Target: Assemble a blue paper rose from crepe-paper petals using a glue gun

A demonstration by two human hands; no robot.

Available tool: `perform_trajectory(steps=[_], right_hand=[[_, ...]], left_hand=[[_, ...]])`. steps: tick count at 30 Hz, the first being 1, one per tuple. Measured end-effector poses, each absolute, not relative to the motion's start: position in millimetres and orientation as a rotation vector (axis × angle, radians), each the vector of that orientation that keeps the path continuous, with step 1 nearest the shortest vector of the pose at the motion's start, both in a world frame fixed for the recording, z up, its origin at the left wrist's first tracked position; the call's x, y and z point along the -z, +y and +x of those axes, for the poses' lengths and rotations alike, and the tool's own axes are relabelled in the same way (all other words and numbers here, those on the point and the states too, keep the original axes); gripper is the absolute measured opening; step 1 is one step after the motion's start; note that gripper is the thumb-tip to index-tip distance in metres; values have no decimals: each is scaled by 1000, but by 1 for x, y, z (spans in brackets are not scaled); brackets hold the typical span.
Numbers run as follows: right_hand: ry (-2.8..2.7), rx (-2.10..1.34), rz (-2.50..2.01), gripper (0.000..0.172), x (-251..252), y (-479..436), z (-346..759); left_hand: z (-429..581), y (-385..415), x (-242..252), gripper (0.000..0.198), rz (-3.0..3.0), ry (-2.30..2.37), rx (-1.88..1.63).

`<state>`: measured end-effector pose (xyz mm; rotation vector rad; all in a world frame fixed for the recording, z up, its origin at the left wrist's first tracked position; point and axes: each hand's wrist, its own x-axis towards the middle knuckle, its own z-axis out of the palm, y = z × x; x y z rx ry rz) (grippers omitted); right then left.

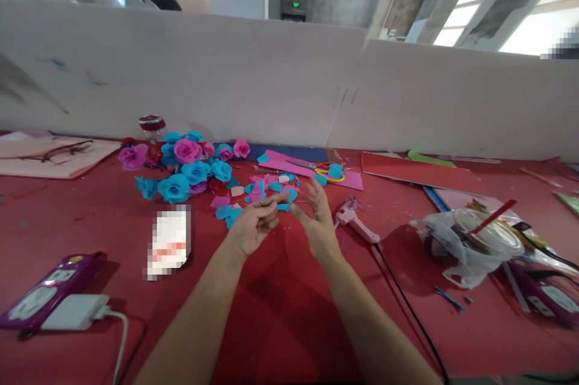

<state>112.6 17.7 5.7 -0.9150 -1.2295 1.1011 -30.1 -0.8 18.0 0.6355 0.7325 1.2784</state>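
My left hand (254,227) is raised over the table's near middle, thumb and index finger pressed together and the other fingers curled. Whatever it pinches, if anything, is too small to make out. Facing it, my right hand (317,221) has its fingers apart and holds nothing. Beyond both hands lie blue and pink paper petals (235,214) in a loose scatter. Blue and pink paper flowers (174,188) are bunched to the left of them. Scissors with yellow handles (335,177) rest on a pink paper sheet (283,162). A pink glue gun (359,225) lies right of my right hand.
On the red table (280,337) stand a lidded jar (152,125) and a tub in a plastic bag (473,246). Purple power strips (54,285) lie at both sides; a white charger (75,312) is plugged in at left. A pale partition (226,77) closes the back.
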Motion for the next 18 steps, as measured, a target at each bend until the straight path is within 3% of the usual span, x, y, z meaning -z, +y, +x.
perform_trajectory(steps=[2, 8, 18], right_hand=[[-1265, -1170, -881, 70, -7, 16, 111], [-1320, -1189, -855, 27, -4, 17, 108], [-1194, -1210, -844, 23, -6, 13, 105]], left_hand=[[-29, -2, -19, 29, 695, 764, -1224], [-23, -5, -19, 34, 694, 854, -1149], [-25, -3, -13, 34, 697, 785, -1194]])
